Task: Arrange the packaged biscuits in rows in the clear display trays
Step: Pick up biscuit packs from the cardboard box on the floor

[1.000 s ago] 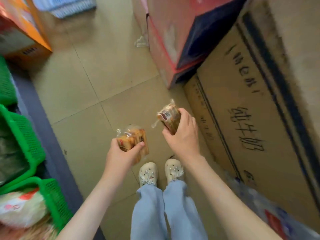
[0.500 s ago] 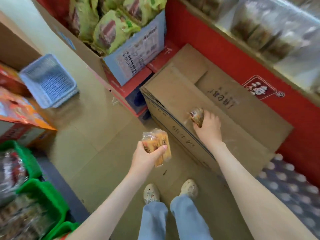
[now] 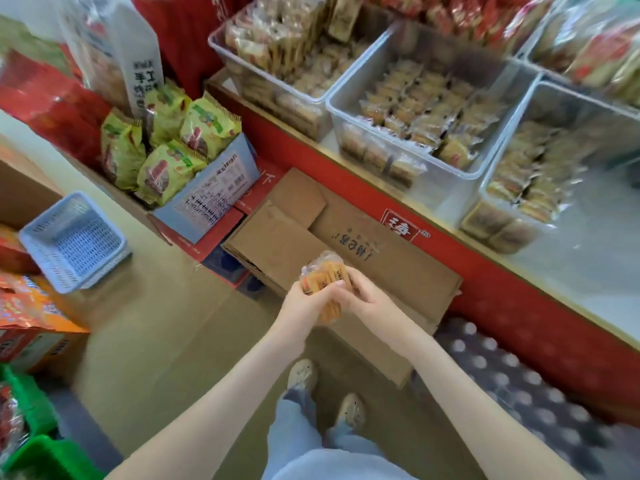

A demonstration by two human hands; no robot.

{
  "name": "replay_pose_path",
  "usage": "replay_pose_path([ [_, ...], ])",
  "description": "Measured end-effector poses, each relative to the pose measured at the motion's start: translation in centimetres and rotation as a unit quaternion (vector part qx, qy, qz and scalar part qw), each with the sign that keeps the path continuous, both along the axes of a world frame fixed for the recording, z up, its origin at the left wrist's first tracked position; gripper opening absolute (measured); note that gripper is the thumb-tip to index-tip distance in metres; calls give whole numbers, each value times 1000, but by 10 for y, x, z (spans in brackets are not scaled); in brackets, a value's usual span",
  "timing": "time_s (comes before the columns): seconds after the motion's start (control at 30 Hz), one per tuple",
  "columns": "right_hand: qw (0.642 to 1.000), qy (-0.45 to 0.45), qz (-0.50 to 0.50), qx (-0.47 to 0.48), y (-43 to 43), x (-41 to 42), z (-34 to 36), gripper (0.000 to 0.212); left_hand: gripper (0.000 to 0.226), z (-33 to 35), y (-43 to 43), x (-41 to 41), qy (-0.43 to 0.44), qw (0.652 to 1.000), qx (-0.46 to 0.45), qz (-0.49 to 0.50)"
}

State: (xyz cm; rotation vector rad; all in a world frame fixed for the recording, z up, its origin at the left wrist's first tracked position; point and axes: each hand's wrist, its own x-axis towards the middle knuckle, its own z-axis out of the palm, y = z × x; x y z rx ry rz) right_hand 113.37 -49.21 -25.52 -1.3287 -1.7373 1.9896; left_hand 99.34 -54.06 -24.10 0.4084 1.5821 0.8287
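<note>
Head view: left hand (image 3: 301, 303) and right hand (image 3: 367, 299) fingers (image 3: 356, 285) clasp biscuit packets (image 3: 323, 276) near three clear trays (image 3: 362, 65).

Shop: clear trays (image 3: 328, 105) of wrapped biscuits (image 3: 426, 109) along a red counter (image 3: 519, 306), snack bags (image 3: 166, 168) in an open carton (image 3: 214, 199), basket (image 3: 74, 239) on the floor.

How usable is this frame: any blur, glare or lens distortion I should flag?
Head view: left hand, right hand and biscuit packets at centre fairly sharp; edges smeared by motion blur, worst on the right clear tray and dotted mat; wide-angle stretch toward the corners; light soft and even, pale glare on the countertop, no hard shadows.
</note>
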Motion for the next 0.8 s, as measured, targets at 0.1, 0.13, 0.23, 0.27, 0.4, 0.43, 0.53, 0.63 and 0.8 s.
replay_pose_path([
  [0.1,996,-37,-62,61,11,17,43,57,41,37,29,13,-29,996,40,-75],
  [0.13,992,-51,-82,80,17,24,58,54,35,49,38,16,-41,992,60,-106],
  [0.23,982,-62,-134,118,33,49,102,44,23,89,64,24,-80,971,123,-188],
  [0.27,978,-55,-160,123,36,57,117,40,23,102,74,27,-87,963,141,-212],
  [0.4,947,66,-305,82,45,79,155,43,51,139,110,43,-80,941,180,-275],
  [0.43,931,110,-342,63,46,81,161,42,57,145,118,46,-81,939,179,-283],
  [0.53,886,184,-423,36,45,79,172,30,58,153,136,51,-124,936,163,-287],
  [0.63,849,195,-490,31,42,77,175,33,50,160,147,57,-155,927,151,-306],
  [0.8,807,208,-549,61,30,96,183,28,53,164,161,69,-192,896,195,-349],
])
